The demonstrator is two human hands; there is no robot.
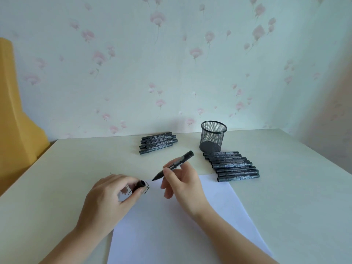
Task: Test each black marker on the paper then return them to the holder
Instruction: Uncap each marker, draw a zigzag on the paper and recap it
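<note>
Marker (pixel 176 164), black, uncapped: pinched between thumb and fingers of the right hand (pixel 180 181), barrel sloping up toward the desk's far edge, tip aimed down just above the far edge of the paper (pixel 181 225). The slant suits a writing stroke; whether the tip touches the sheet cannot be told.

Cap (pixel 139 186): gripped in the curled fingertips of the left hand (pixel 108 195), open end facing the marker tip, probably kept ready for recapping. Short black strokes show on the paper around this hand.

Paper: white sheet running from the desk's near edge toward its middle.

Holder (pixel 213 138): black mesh cup, upright near the desk's far edge, no markers visible in it, so none appear returned.

Left stack of markers (pixel 158 142): capped, lying near the far edge, left of the holder.

Right row of markers (pixel 231 165): capped, side by side, just in front of the holder, beside the paper's far right corner. Which group is tested cannot be told.

Desk (pixel 57 178): pale top against floral wallpaper.
</note>
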